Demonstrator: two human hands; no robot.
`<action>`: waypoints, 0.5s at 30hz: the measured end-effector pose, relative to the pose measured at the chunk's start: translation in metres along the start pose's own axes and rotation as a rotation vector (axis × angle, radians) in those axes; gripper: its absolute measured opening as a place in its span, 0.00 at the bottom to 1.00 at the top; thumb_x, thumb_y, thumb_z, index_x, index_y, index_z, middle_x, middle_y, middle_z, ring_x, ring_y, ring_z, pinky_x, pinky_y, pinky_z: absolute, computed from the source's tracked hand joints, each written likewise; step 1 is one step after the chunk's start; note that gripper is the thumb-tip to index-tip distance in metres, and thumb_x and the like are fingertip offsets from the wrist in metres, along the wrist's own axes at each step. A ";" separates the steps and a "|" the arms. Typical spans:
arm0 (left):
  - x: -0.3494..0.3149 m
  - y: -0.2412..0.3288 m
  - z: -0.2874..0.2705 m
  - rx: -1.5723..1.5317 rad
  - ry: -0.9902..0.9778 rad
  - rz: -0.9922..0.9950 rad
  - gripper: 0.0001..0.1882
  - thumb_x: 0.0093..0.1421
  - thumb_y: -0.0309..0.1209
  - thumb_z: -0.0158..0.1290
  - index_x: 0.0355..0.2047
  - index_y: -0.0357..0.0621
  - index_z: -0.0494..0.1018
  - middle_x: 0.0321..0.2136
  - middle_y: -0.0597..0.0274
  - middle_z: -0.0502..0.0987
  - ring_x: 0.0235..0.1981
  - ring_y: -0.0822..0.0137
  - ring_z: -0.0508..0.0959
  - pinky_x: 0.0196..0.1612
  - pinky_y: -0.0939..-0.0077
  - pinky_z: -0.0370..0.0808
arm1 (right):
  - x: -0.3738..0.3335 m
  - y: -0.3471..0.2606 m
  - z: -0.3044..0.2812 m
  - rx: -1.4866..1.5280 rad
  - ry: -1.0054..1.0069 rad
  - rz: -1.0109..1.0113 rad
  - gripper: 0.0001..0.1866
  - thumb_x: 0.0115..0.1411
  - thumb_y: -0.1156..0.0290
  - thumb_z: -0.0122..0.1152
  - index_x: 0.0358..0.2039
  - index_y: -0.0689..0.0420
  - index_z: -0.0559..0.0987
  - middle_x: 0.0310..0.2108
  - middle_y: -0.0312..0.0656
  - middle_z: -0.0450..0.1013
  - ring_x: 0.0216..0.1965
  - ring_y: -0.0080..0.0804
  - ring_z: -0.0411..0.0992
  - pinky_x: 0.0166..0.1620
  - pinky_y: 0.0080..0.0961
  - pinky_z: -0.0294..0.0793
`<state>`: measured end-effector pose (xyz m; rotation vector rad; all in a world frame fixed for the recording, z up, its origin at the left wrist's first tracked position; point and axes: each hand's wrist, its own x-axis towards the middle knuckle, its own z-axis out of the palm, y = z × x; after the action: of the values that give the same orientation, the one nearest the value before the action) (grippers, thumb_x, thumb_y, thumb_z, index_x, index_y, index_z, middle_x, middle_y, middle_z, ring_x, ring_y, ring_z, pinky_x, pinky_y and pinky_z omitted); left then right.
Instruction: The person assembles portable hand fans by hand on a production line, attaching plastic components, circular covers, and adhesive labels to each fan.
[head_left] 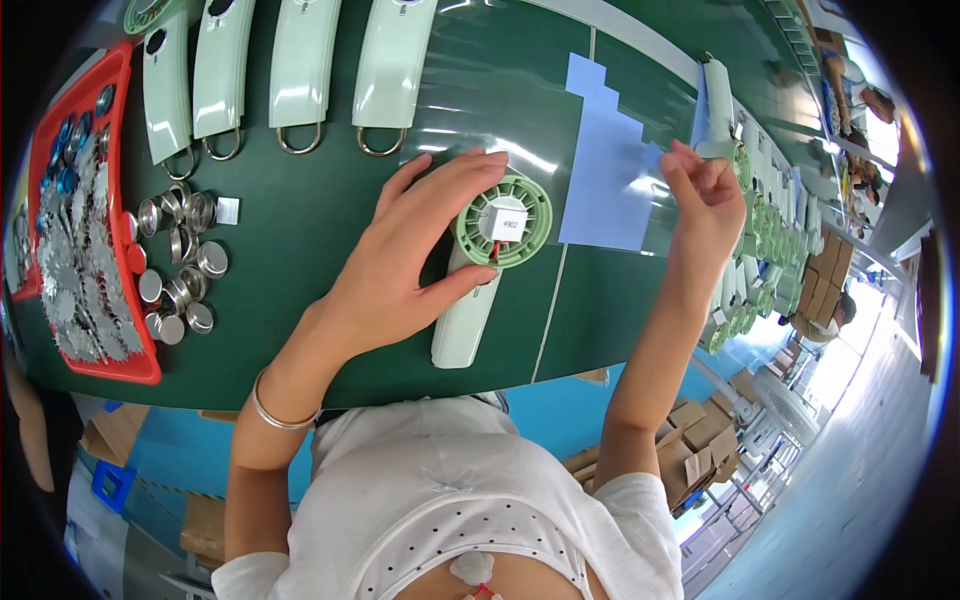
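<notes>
My left hand (400,255) is closed around the round, slotted head of a pale green handheld fan (462,335), thumb on the near side and fingers on the far side. The fan lies on the green table with its handle toward me. In the middle of its head sits a white square block (507,222), with a short red wire below it. Off to the right, my right hand (708,190) is raised with thumb and fingers pinched together, beside a stepped blue sheet (610,170). Whatever is between those fingertips is too small to make out.
Several pale green handles with metal loops (385,80) lie along the far left. Silver round caps (185,260) are scattered beside a red tray (140,340) of metal parts. More green fan units (765,240) stand at the right, and cardboard boxes (695,450) are below.
</notes>
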<state>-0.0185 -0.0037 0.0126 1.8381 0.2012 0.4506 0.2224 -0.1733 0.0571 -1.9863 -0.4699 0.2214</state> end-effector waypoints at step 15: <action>0.000 -0.003 0.004 -0.018 0.011 0.007 0.39 0.51 0.26 0.64 0.63 0.44 0.63 0.63 0.59 0.68 0.65 0.56 0.66 0.70 0.52 0.53 | -0.074 -0.066 0.049 0.213 -0.430 0.135 0.21 0.48 0.86 0.68 0.24 0.51 0.63 0.26 0.41 0.78 0.55 0.43 0.71 0.59 0.38 0.62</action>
<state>-0.0163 -0.0062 0.0090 1.8199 0.1975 0.4667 0.1231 -0.1381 0.0907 -1.7607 -0.5579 0.7624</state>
